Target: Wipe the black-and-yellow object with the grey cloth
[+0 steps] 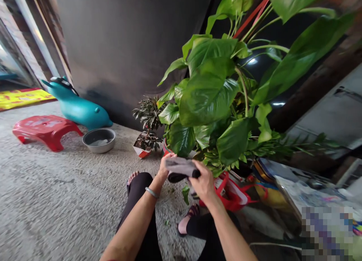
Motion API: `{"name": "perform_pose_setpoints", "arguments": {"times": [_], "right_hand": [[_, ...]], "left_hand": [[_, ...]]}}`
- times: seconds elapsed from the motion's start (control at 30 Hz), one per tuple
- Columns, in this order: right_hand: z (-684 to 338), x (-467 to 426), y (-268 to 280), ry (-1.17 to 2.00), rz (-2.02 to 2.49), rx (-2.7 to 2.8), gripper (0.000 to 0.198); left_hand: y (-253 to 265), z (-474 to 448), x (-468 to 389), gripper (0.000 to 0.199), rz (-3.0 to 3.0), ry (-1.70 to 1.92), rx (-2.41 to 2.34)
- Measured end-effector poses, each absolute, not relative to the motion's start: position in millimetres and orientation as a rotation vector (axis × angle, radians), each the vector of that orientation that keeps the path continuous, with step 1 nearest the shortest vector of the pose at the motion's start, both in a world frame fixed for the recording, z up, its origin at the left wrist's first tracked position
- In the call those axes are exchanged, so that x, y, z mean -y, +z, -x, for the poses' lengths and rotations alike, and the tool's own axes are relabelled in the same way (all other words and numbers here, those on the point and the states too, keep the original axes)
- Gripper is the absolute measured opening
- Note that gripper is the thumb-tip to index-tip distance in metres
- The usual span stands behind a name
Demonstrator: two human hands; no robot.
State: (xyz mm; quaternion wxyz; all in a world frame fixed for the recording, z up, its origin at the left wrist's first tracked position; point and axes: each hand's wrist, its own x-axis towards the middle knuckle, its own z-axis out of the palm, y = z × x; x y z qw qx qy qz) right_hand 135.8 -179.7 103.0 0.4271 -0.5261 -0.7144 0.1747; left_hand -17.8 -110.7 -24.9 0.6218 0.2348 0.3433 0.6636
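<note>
The person sits low on the rough concrete floor, knees apart, both forearms extended forward. Both hands hold one grey folded cloth in front of the large-leafed plant. The left hand grips the cloth's left end, fingers curled over the top edge; a silver bangle sits on that wrist. The right hand is closed around the cloth's right end, where the fabric looks darker and rolled. The cloth is stretched between the two hands, clear of the floor, just below the plant's lowest leaves. Whether the cloth touches any leaf cannot be determined. The plant's red pot shows only partly behind the left hand. To its left stands a small dark-leaved plant in a red-and-white pot, just beside the larger one. Further left, a metal bowl rests on the floor, near a red plastic stool and a teal seal-shaped toy placed against the dark wall. A red plastic bag lies under the right hand's side, close to the right knee. A sandalled foot is visible between the legs, and bare toes show beyond the left knee.
</note>
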Motion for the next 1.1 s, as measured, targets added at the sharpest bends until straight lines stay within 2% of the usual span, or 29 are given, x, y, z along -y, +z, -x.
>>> {"name": "perform_pose_setpoints", "arguments": {"times": [0.07,0.13,0.27,0.37,0.47,0.53,0.63,0.73,0.8,0.9,0.97,1.03,1.1], "right_hand": [[-156,212,94,0.472,1.325,1.803,0.034],[-186,230,113,0.371,1.343,1.734,0.032],[-227,205,186,-0.201,1.291,1.306,0.038],[-213,160,203,-0.364,1.166,1.245,0.037],[-177,146,164,-0.238,1.227,1.719,0.023],[-164,163,123,-0.102,1.254,1.991,0.035],[-176,208,88,0.102,1.159,2.063,0.053],[-206,230,115,0.168,1.189,1.891,0.041],[-217,218,152,-0.013,1.244,1.650,0.028],[-203,177,187,-0.277,1.174,1.329,0.034],[-181,153,177,-0.212,1.148,1.420,0.033],[-159,146,145,-0.006,1.210,1.678,0.027],[-146,156,107,0.252,1.325,1.863,0.029]], "left_hand": [[-26,20,110,0.064,-0.523,1.528,-0.768],[-26,21,110,0.065,-0.521,1.542,-0.766],[-22,14,112,0.067,-0.535,1.546,-0.808],[-20,5,114,0.067,-0.539,1.546,-0.823],[-21,0,115,0.066,-0.555,1.553,-0.829],[-22,0,115,0.063,-0.555,1.561,-0.822],[-23,6,114,0.062,-0.517,1.565,-0.824],[-22,11,112,0.064,-0.506,1.578,-0.838],[-22,10,112,0.065,-0.514,1.588,-0.843],[-23,6,112,0.064,-0.536,1.591,-0.840],[-27,3,113,0.061,-0.564,1.586,-0.839],[-32,3,112,0.057,-0.605,1.579,-0.856],[-39,6,111,0.052,-0.656,1.560,-0.895]]}}
